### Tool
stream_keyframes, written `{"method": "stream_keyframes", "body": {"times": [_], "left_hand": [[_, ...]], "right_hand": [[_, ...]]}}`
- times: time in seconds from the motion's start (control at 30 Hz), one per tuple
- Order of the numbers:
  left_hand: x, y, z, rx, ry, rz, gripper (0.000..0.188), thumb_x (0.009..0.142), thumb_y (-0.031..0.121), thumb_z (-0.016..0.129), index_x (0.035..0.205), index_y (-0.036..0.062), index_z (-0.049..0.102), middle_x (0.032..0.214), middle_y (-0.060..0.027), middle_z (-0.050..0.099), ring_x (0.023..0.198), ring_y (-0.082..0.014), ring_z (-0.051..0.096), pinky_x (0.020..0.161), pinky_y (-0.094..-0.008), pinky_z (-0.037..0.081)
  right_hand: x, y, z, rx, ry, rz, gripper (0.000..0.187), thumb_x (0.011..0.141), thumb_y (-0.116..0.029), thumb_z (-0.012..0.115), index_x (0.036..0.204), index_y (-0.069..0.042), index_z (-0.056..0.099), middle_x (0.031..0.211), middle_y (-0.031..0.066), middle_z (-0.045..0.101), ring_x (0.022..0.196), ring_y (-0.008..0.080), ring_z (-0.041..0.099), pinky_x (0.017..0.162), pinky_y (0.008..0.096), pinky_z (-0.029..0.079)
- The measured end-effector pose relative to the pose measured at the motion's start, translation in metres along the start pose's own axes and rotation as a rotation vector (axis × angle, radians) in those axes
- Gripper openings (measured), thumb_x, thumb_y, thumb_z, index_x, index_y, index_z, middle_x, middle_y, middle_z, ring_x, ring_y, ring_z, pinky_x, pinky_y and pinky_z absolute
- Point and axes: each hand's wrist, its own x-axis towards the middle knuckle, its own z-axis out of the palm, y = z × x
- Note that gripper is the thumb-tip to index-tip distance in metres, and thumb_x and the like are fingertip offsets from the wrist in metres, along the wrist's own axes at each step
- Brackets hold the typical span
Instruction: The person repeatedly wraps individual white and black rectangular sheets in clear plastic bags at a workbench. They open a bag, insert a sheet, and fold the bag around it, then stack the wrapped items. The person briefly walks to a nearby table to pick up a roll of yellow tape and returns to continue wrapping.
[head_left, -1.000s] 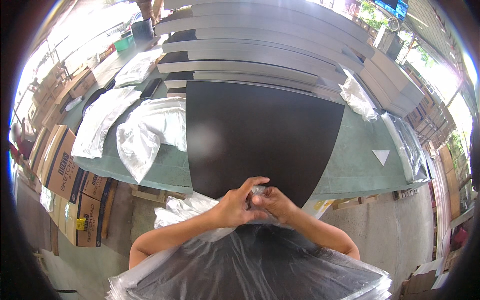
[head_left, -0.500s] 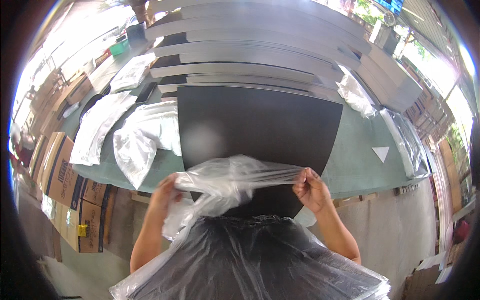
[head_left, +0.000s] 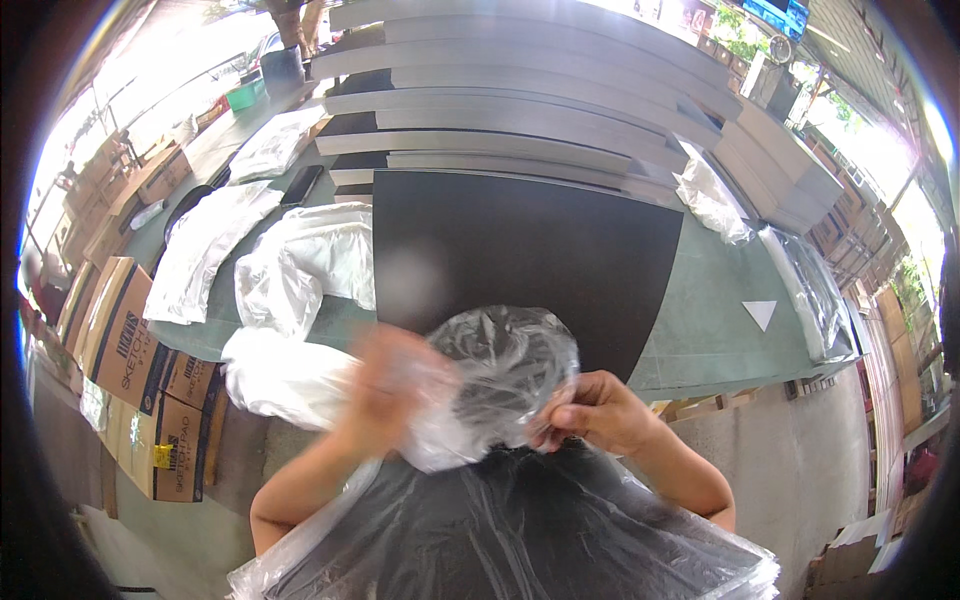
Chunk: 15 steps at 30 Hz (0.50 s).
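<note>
By black sheet (head_left: 520, 250), right hand (head_left: 605, 413) pinches clear plastic (head_left: 508, 365); left hand (head_left: 390, 385) blurred.

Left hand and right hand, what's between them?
In the head view, crumpled clear plastic fills the gap between the blurred left hand and the right hand, which pinches it.

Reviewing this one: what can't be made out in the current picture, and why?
Head view:
- Left hand: motion blur hides its fingers.
- Black sheet: near edge hidden behind the clear film and hands.
- Draped plastic: cut off by the lower edge.
- Screen: cut off at the top; content too small.
</note>
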Motion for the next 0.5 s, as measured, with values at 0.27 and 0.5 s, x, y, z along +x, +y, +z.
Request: {"method": "stream_keyframes", "body": {"times": [0.27, 0.5], "left_hand": [[-0.003, 0.003, 0.054, -0.119, -0.638, -0.69, 0.029, 0.079, 0.022, 0.062, 0.093, -0.0028, 0.055, 0.081, -0.0048, 0.059, 0.08, -0.0108, 0.054, 0.071, -0.0246, 0.043], [0.016, 0.006, 0.031, 0.017, -0.49, -0.573, 0.022, 0.084, 0.019, 0.056, 0.095, 0.0013, 0.06, 0.079, -0.0002, 0.06, 0.075, -0.0059, 0.052, 0.066, -0.0226, 0.042]], "right_hand": [[-0.018, -0.035, 0.002, -0.676, 0.156, -0.536, 0.042, 0.065, -0.026, 0.074, 0.097, -0.001, 0.06, 0.103, 0.017, 0.055, 0.098, 0.0259, 0.053, 0.08, 0.0326, 0.043], [0.001, -0.03, -0.023, -0.555, 0.037, 0.034, 0.043, 0.066, -0.024, 0.071, 0.096, 0.003, 0.056, 0.094, 0.0104, 0.059, 0.094, 0.0231, 0.054, 0.082, 0.0352, 0.041]]}}
